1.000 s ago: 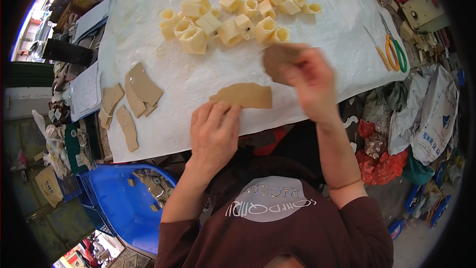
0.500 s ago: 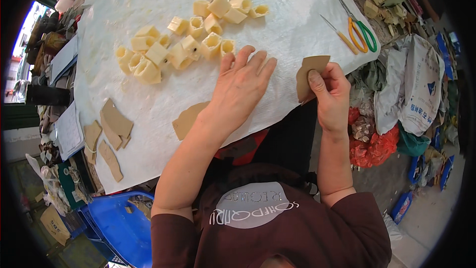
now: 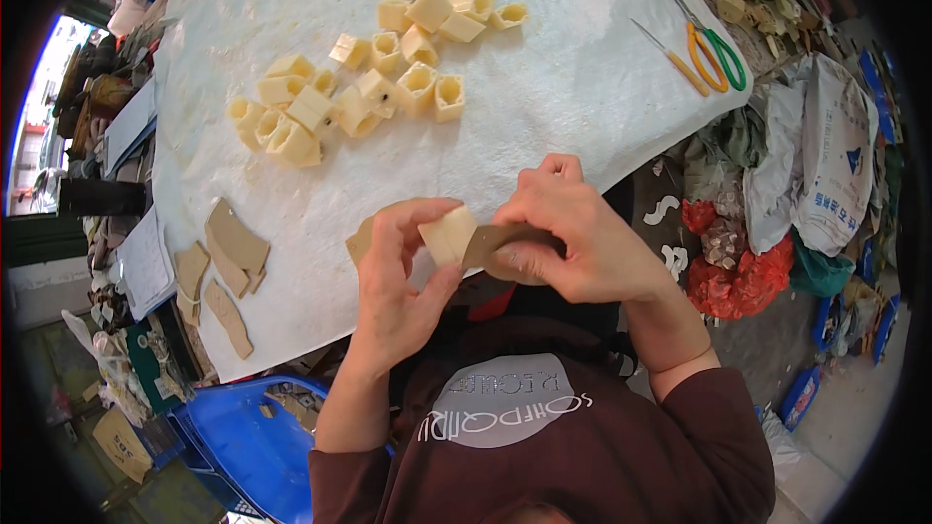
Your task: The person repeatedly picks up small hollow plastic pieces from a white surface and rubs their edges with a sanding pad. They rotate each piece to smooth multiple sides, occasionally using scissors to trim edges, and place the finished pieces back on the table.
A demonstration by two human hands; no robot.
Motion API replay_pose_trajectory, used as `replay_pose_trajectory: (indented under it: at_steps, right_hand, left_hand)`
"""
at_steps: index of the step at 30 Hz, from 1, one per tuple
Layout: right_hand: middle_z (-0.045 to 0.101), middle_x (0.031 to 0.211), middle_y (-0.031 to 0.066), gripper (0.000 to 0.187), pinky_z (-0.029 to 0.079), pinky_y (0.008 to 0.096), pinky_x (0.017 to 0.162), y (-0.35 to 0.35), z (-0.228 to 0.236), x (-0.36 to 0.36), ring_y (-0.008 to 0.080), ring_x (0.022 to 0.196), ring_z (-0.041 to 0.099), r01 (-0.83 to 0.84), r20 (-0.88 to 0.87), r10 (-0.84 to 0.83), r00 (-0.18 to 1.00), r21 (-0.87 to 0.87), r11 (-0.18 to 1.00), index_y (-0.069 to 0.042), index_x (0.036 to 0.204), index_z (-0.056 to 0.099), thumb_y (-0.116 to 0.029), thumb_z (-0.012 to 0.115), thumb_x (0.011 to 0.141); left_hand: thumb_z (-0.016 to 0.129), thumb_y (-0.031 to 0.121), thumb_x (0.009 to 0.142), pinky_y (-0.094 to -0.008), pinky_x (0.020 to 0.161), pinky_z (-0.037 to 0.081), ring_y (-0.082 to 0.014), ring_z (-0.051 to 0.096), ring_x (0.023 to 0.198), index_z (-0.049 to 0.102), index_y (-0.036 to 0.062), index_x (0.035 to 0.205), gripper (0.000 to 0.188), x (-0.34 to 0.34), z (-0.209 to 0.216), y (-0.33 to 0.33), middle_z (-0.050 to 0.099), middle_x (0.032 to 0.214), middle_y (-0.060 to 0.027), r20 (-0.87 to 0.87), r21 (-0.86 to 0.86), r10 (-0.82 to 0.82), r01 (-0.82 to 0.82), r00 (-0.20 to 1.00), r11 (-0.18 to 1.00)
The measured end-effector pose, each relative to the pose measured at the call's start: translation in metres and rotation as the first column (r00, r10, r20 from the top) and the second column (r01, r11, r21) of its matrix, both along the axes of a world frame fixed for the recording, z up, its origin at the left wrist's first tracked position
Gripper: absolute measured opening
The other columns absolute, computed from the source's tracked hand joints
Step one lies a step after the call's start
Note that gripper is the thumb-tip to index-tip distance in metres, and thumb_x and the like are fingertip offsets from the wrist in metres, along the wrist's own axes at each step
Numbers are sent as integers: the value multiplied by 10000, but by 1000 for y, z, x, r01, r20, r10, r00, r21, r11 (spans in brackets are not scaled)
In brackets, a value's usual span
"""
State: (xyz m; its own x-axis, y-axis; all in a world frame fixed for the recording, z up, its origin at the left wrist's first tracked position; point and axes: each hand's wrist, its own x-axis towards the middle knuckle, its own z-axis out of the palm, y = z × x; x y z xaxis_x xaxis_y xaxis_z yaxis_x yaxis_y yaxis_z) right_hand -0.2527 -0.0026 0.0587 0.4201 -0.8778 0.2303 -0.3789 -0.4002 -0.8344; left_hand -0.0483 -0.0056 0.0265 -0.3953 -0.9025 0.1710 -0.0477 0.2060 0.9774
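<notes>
Near the table's front edge my left hand (image 3: 393, 277) pinches a cream hollow block (image 3: 448, 236) between thumb and fingers. My right hand (image 3: 587, 238) grips a thin brown cut-out piece (image 3: 485, 245), which looks bent; its end meets the block's right side. Whether it is leather or card I cannot tell. Another brown piece (image 3: 358, 241) lies on the sheet, partly covered by my left hand. Farther up, several more cream hollow blocks (image 3: 311, 109) stand and lie in a loose cluster, their openings facing various ways.
A white sheet (image 3: 544, 87) covers the table. Several curved brown pieces (image 3: 236, 245) lie at its left. Green-handled scissors (image 3: 721, 60), orange-handled scissors (image 3: 707, 56) and a pointed tool (image 3: 687, 73) rest at the right edge. A blue chair (image 3: 248, 446) stands lower left; bags (image 3: 825, 155) crowd the right.
My left hand has come back from the cluster with a cream block. My right hand has moved left, bringing the brown piece against that block.
</notes>
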Motion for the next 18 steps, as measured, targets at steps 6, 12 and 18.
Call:
replay_pose_trajectory:
  at_steps: [6,12,18]
  right_hand:
    - [525,679,37,136,259,344,806,2,-5,30,186,659,468,-100,-1,101,995,86,991,-64,778,568,-174,645,758]
    - [509,637,26,111,257,330,801,4,-7,39,172,607,422,-127,58,121,991,103,987,-61,758,561,-150,628,755]
    - [488,606,14,93,258,325,800,4,-6,38,159,580,403,-117,59,110,992,117,986,-66,750,554,-140,610,751]
  left_hand:
    - [544,-179,692,-294,795,494,-202,562,1007,426,29,1162,527,19,7,28,483,1170,-114,-58,173,73,-62,996,983]
    - [563,-171,668,-244,698,498,-165,560,952,480,33,1107,491,22,7,38,482,1156,-104,0,134,155,-154,988,979]
    - [591,-152,647,-231,619,482,-153,552,864,509,29,1068,466,18,5,39,510,1092,-103,49,61,168,-171,985,983]
